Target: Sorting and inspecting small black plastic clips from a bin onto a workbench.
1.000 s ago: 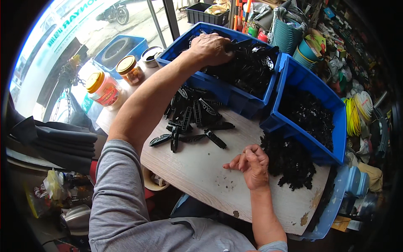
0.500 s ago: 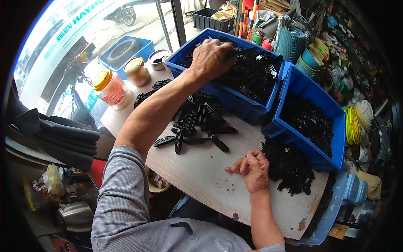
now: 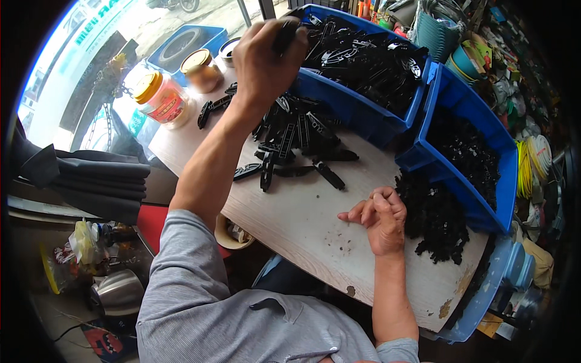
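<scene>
My left hand [image 3: 263, 66] is raised near the near-left corner of the large blue bin [image 3: 357, 103]. Its fingers are closed round a black plastic part [image 3: 284, 37], blurred and partly hidden. Long black plastic pieces [image 3: 369, 54] fill that bin. Below the hand, similar slatted black pieces [image 3: 296, 136] lie in a loose pile on the table [image 3: 308, 212]. My right hand [image 3: 385, 224] rests at the table's right side, fingers curled in and the index finger pointing left. Nothing shows in it. Beside it spreads a heap of small black parts [image 3: 439, 227].
A second blue bin [image 3: 417, 157] of small black parts stands at the right. Left of the pile are a yellow-lidded jar [image 3: 163, 103] and a round tin [image 3: 203, 72]. Behind stands a blue crate with a tyre [image 3: 181, 48]. Yellow cable [image 3: 523, 169] hangs at far right.
My left hand has come out of the large bin, up and to the left, with a black plastic part in it. The view has shifted; my right hand keeps its curled pose.
</scene>
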`<state>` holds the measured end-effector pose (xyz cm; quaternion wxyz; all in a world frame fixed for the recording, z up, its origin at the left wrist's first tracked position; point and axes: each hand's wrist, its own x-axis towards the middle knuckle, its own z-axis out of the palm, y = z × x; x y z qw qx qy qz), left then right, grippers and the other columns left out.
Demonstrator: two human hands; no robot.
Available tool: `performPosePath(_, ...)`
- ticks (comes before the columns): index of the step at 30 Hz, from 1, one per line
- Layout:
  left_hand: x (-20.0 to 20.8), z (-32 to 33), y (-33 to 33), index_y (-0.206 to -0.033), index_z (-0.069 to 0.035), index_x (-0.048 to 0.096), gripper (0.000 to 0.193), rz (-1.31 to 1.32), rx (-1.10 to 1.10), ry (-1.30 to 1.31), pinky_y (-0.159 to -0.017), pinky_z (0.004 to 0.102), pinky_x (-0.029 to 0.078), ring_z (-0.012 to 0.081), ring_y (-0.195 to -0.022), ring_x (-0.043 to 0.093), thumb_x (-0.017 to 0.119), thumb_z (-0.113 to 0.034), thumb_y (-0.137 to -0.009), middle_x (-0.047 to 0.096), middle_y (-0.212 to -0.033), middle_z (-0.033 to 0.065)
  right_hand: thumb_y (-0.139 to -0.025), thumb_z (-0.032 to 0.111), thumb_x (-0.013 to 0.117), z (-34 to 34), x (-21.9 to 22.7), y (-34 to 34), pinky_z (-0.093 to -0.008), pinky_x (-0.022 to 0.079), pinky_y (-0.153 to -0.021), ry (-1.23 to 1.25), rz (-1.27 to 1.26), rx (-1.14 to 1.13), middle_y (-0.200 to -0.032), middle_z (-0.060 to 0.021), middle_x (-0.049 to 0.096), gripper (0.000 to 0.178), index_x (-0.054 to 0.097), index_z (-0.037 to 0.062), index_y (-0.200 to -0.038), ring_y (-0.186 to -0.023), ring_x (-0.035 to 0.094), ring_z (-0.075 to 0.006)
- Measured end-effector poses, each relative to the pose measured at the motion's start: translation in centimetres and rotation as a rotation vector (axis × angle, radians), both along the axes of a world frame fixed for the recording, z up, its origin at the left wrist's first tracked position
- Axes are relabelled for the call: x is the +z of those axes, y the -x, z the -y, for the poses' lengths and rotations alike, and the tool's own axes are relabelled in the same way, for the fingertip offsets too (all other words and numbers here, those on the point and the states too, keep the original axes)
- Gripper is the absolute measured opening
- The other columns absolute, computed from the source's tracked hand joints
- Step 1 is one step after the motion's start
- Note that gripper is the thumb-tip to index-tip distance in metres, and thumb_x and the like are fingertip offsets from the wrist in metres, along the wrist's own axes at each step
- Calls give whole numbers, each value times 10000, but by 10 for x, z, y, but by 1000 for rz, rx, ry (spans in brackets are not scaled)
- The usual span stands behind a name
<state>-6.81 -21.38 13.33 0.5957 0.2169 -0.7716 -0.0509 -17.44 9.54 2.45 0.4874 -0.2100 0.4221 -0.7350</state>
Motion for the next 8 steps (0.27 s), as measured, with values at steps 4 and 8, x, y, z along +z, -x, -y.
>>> performPosePath(4, -40, -28, -34, -1001, -82, 724, 184, -5, -21, 18, -729, 377, 542, 286, -809, 679, 756, -158, -836, 696, -899, 140, -976, 196, 545, -1, 0, 0, -556, 619, -701, -18, -14, -27, -611, -50, 547, 145, 571, 64, -1028, -676, 658, -223)
performPosePath(8, -73, -46, -56, -999, -94, 725, 232, 220, 105, -45, -848, 408, 541, 302, -951, 678, 781, -222, -813, 693, -1007, 152, -988, 211, 538, -2, -6, 3, -564, 612, -718, 10, -38, 22, -614, -54, 547, 138, 574, 99, -1060, -691, 667, -236)
